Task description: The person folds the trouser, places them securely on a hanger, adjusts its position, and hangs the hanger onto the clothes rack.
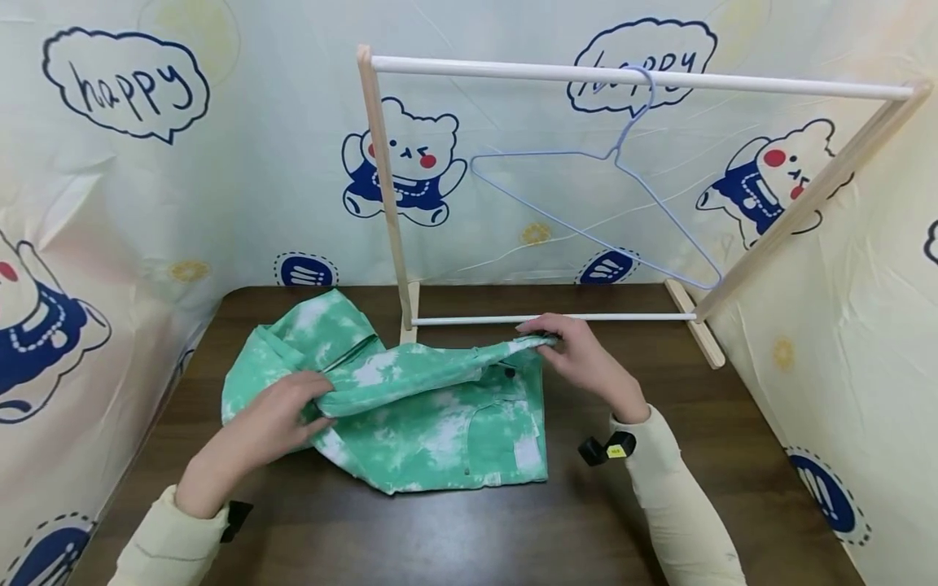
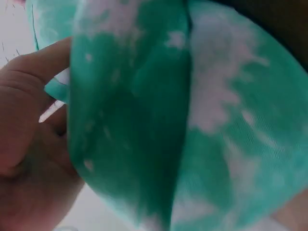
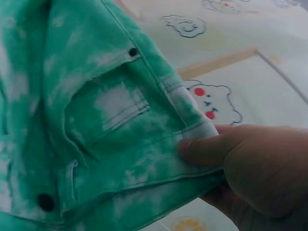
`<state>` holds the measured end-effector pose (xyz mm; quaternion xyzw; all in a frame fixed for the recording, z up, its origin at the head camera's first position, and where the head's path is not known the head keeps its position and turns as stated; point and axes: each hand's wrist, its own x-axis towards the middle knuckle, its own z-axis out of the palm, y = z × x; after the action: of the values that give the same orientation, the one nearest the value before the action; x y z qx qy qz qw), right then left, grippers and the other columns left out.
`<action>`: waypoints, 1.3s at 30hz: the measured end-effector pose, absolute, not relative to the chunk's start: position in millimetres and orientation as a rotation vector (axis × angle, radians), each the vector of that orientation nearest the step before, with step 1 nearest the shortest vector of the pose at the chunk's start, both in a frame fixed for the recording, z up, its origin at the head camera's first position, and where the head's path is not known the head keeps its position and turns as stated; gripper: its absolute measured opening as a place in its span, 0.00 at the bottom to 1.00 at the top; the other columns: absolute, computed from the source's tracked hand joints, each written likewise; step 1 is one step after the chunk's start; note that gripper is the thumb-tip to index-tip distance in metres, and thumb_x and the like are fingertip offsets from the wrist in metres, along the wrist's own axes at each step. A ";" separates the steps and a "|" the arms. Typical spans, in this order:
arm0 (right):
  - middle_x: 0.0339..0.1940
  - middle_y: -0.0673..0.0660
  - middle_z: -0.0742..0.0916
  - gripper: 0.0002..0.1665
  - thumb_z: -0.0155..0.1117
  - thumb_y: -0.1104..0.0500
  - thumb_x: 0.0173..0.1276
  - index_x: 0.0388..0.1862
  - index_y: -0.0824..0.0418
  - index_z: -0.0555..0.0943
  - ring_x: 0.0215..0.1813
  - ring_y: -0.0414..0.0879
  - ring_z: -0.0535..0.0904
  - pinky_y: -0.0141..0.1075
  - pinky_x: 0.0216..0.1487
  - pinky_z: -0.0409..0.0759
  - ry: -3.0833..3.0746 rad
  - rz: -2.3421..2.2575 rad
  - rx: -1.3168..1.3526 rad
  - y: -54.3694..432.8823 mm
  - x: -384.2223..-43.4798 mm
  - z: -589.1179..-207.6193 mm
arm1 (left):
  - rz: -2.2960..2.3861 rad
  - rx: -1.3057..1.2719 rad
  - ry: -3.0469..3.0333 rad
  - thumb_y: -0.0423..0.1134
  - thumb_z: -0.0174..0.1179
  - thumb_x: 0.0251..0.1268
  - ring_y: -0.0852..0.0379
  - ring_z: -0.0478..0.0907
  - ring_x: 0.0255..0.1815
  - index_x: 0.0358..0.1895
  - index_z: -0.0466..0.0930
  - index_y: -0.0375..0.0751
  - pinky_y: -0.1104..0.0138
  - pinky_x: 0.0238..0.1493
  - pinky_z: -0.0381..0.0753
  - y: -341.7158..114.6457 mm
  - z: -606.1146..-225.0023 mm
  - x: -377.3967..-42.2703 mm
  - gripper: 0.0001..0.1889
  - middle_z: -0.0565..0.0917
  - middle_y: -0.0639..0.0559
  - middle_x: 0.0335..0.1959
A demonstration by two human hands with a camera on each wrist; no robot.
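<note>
A pair of green and white tie-dye trousers (image 1: 432,439) lies bunched and partly folded on the table, with pocket seams and a dark button showing. My right hand (image 1: 582,366) pinches the waistband corner, thumb on top, and lifts it off the table; the right wrist view shows that waistband (image 3: 144,168) with a belt loop. At the left, my left hand (image 1: 274,419) holds a fold of the trouser leg between thumb and fingers. Cloth (image 2: 130,110) fills most of the left wrist view and hides those fingertips.
Behind the trousers stands a wooden rack (image 1: 384,175) with a white top rail (image 1: 476,69). A light-blue hanger (image 1: 557,220) hangs from that rail. The brown table (image 1: 440,537) meets a patterned cloth backdrop (image 1: 278,122) at the back and sides.
</note>
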<state>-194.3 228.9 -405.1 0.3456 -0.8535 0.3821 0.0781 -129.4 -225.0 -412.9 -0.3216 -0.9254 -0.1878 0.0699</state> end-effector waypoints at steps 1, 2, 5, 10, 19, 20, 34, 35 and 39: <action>0.52 0.57 0.89 0.21 0.67 0.77 0.64 0.54 0.61 0.86 0.54 0.49 0.84 0.43 0.53 0.85 -2.573 1.134 1.029 230.0 -192.7 -407.3 | -0.534 -0.960 -2.739 0.28 0.79 0.46 0.51 0.82 0.42 0.40 0.85 0.41 0.53 0.43 0.85 -228.9 -412.1 -129.1 0.17 0.85 0.52 0.38; 0.52 0.57 0.89 0.22 0.66 0.78 0.64 0.53 0.61 0.86 0.55 0.49 0.84 0.45 0.53 0.85 -2.580 1.128 1.028 231.4 -190.8 -408.5 | -0.514 -0.953 -2.685 0.27 0.80 0.44 0.50 0.82 0.42 0.40 0.85 0.39 0.53 0.43 0.85 -233.1 -410.0 -128.9 0.18 0.86 0.50 0.38; 0.51 0.55 0.89 0.22 0.66 0.79 0.63 0.52 0.61 0.87 0.54 0.47 0.84 0.41 0.53 0.84 -2.555 1.108 1.048 238.2 -186.4 -408.4 | -0.449 -0.932 -2.494 0.25 0.80 0.37 0.48 0.83 0.41 0.39 0.86 0.34 0.54 0.41 0.84 -244.4 -397.3 -128.8 0.20 0.86 0.45 0.38; 0.48 0.57 0.89 0.25 0.66 0.82 0.59 0.51 0.62 0.86 0.48 0.46 0.84 0.30 0.47 0.81 -2.371 1.074 1.127 248.7 -185.9 -391.4 | -0.499 -0.939 -2.257 0.46 0.66 0.68 0.47 0.80 0.34 0.35 0.85 0.31 0.74 0.50 0.76 -252.1 -364.6 -128.6 0.18 0.86 0.42 0.31; 0.43 0.66 0.88 0.22 0.57 0.86 0.59 0.45 0.71 0.87 0.48 0.40 0.81 0.20 0.42 0.79 -2.086 1.086 0.965 284.3 -172.9 -335.4 | -0.603 -1.095 -2.081 0.55 0.49 0.79 0.56 0.79 0.31 0.33 0.84 0.35 0.82 0.49 0.75 -224.2 -336.9 -104.0 0.27 0.85 0.50 0.30; 0.43 0.67 0.88 0.21 0.57 0.86 0.59 0.45 0.71 0.87 0.46 0.39 0.81 0.19 0.40 0.78 -2.075 1.083 0.925 288.6 -171.1 -333.2 | -0.627 -1.113 -2.086 0.55 0.49 0.79 0.57 0.79 0.31 0.34 0.84 0.36 0.81 0.46 0.76 -221.0 -339.5 -103.4 0.26 0.85 0.51 0.31; 0.45 0.60 0.89 0.23 0.61 0.84 0.61 0.47 0.63 0.88 0.40 0.39 0.76 0.22 0.31 0.70 -2.430 1.037 0.649 323.8 -170.7 -405.7 | -0.821 -0.945 -2.756 0.34 0.76 0.55 0.66 0.75 0.36 0.38 0.81 0.48 0.67 0.37 0.80 -221.5 -413.2 -119.4 0.13 0.81 0.63 0.36; 0.46 0.59 0.89 0.23 0.61 0.83 0.62 0.47 0.63 0.88 0.40 0.39 0.76 0.23 0.30 0.71 -2.443 1.056 0.651 326.0 -170.3 -407.9 | -0.814 -0.919 -2.804 0.36 0.76 0.57 0.67 0.75 0.35 0.38 0.81 0.48 0.67 0.36 0.80 -225.4 -413.5 -120.8 0.11 0.81 0.63 0.35; 0.48 0.60 0.89 0.23 0.62 0.82 0.63 0.48 0.61 0.88 0.42 0.40 0.76 0.25 0.28 0.71 -2.449 1.080 0.644 335.9 -169.0 -410.5 | -0.811 -0.846 -2.851 0.35 0.74 0.59 0.70 0.73 0.31 0.36 0.82 0.48 0.69 0.33 0.77 -244.9 -413.9 -125.7 0.09 0.81 0.65 0.31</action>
<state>-169.0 335.9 -410.5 0.2295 -0.8729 0.3849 0.1930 -125.7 -244.9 -413.9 -0.2745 -0.9245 -0.2629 0.0298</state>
